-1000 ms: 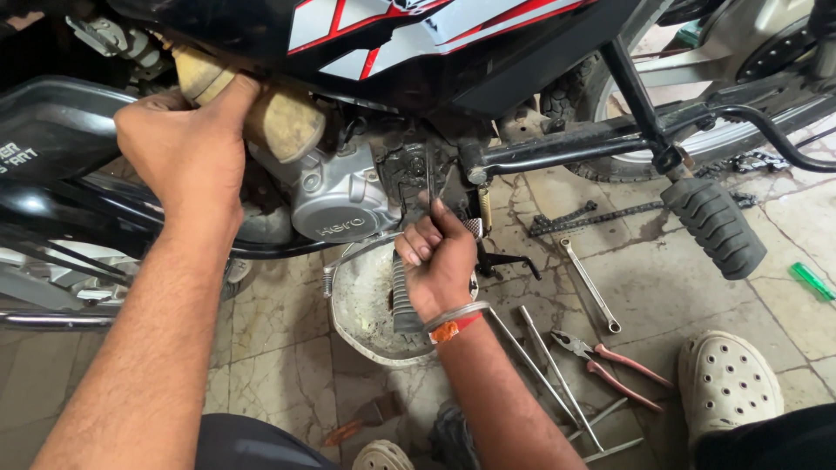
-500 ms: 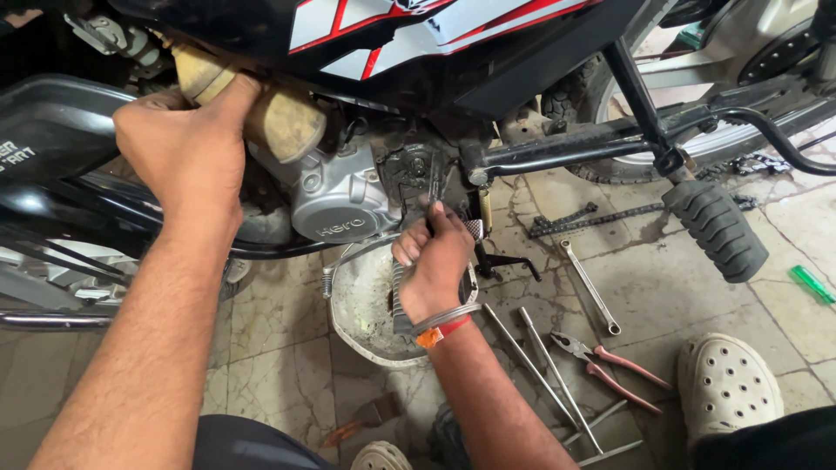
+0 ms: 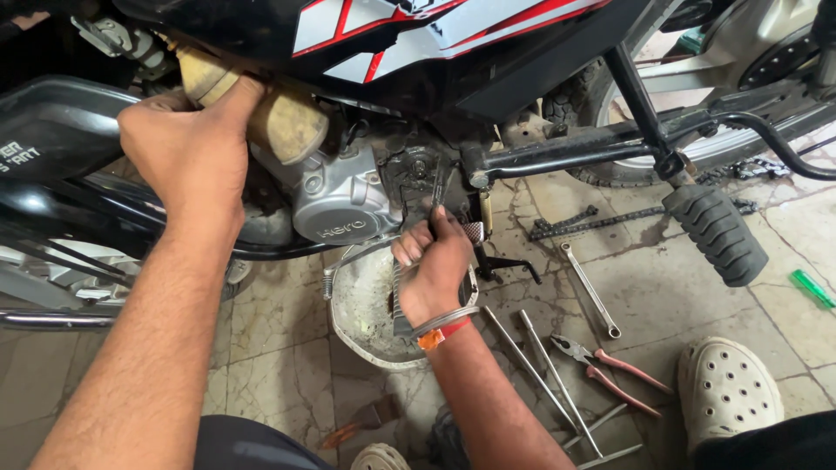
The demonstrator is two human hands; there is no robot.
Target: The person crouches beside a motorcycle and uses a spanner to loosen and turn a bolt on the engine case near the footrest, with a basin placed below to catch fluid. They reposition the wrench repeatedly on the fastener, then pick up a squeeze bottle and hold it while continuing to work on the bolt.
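My left hand (image 3: 187,152) rests on a dusty tan cylinder-shaped part (image 3: 279,122) at the upper left of the motorcycle's silver engine (image 3: 340,196). My right hand (image 3: 435,261) is closed on a flat metal tool (image 3: 433,196) whose tip is pushed up into the dark greasy opening (image 3: 418,165) beside the engine cover. A ribbed black piece (image 3: 398,300) shows below that hand. A metal bangle and an orange thread sit on that wrist. Beneath the hand stands a dirty white bowl (image 3: 357,305) on the floor.
A black footpeg (image 3: 718,231) and frame bar jut out at right. On the tiled floor lie a chain (image 3: 610,218), a spanner (image 3: 590,289), long rods (image 3: 540,370), red-handled pliers (image 3: 605,365) and a green item (image 3: 812,287). A white clog (image 3: 730,387) is at lower right.
My right hand has shifted slightly up and right with the tool, closer to the engine opening. My left hand has stayed on the tan part.
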